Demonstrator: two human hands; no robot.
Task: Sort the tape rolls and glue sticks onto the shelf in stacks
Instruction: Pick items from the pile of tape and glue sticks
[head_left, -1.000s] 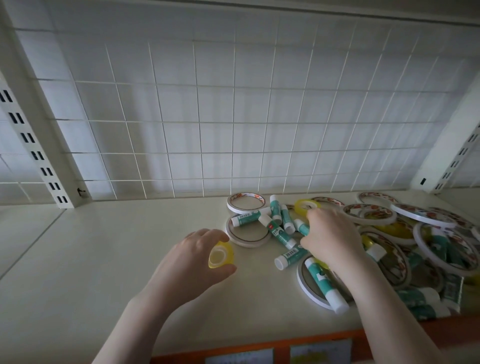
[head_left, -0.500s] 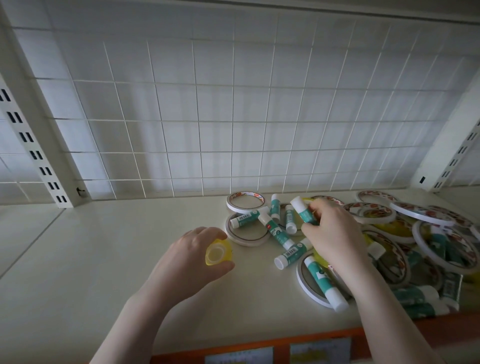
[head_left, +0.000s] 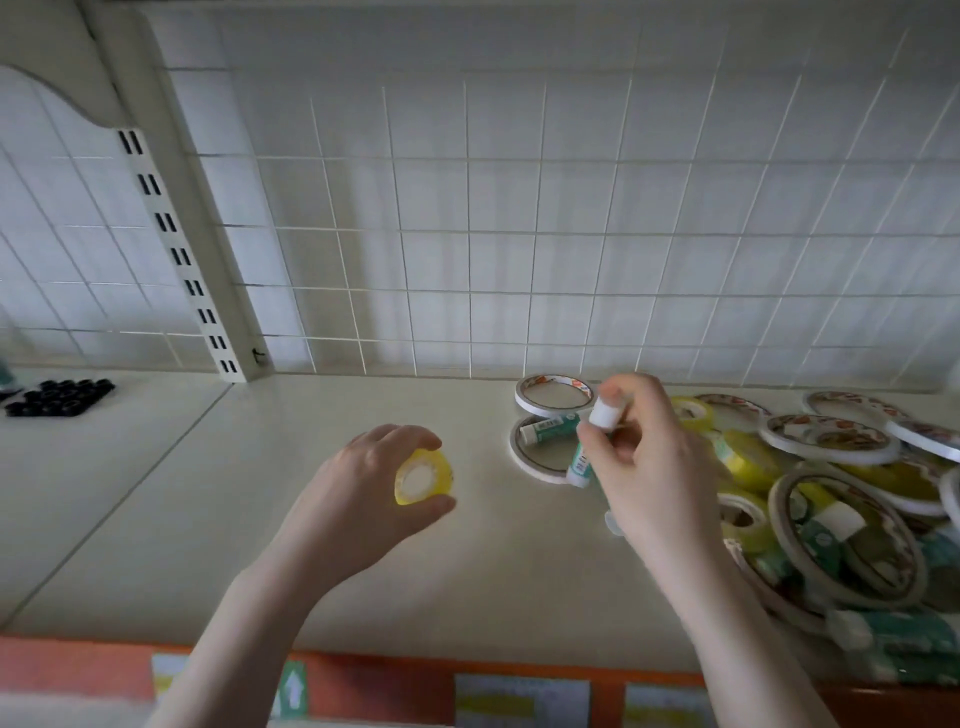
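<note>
The left hand (head_left: 358, 499) is gripping one small yellow tape roll (head_left: 423, 477) over the shelf (head_left: 208, 519), fingers curled round it; the right hand (head_left: 649, 467) is pinching one glue stick (head_left: 605, 414), its label unreadable; behind, two white tape rolls (head_left: 555, 393) are lying flat, holding another glue stick (head_left: 549, 429).

Shelf (head_left: 208, 519) layout
Tape rolls (head_left: 831, 439) and glue sticks (head_left: 550, 428) lie heaped on its right; wire grid (head_left: 519, 234) stands behind.

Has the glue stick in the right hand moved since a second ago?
Yes. The glue stick is lifted off the pile, gripped by the right hand, near the flat tape ring.
</note>
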